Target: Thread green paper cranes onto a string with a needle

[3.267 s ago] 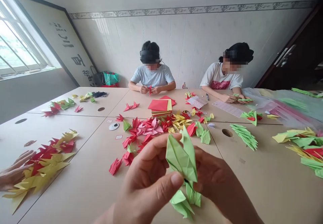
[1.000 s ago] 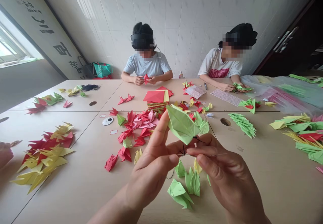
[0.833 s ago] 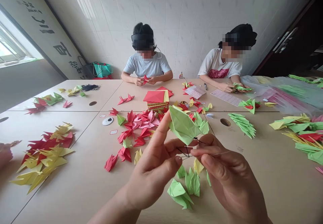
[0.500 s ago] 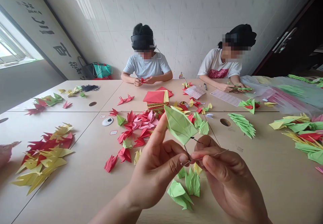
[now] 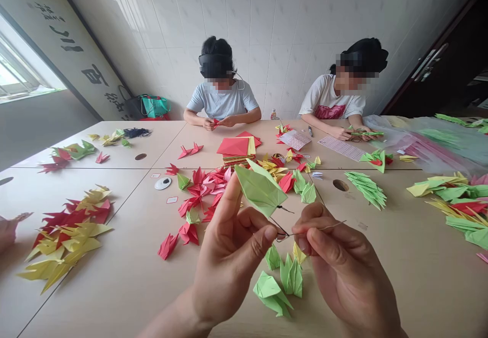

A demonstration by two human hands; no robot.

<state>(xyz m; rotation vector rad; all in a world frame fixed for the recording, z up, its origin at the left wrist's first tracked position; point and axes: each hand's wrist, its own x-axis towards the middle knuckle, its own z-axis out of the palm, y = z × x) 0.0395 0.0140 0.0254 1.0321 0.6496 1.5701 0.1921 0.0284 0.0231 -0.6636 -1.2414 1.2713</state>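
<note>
A folded green paper crane rests against the raised index finger of my left hand. A dark knot and a black thread show at its lower corner. My left thumb and fingers are closed on the thread just below the crane. Pinched between the thumb and fingers of my right hand is a thin, pale strand, looped with the black thread at its left end. Whether it is thread or a needle I cannot tell. Beneath my hands, several green paper cranes lie on the table.
Red and pink cranes lie beyond my left hand, yellow and red ones further left. A stack of square paper stands mid-table. Green folded pieces lie at right. Two people sit opposite, handling paper. Another person's hand shows at the left edge.
My left hand and the green crane have shifted slightly left. The gap between my hands is wider, and more of the pale strand and black thread shows between them.
</note>
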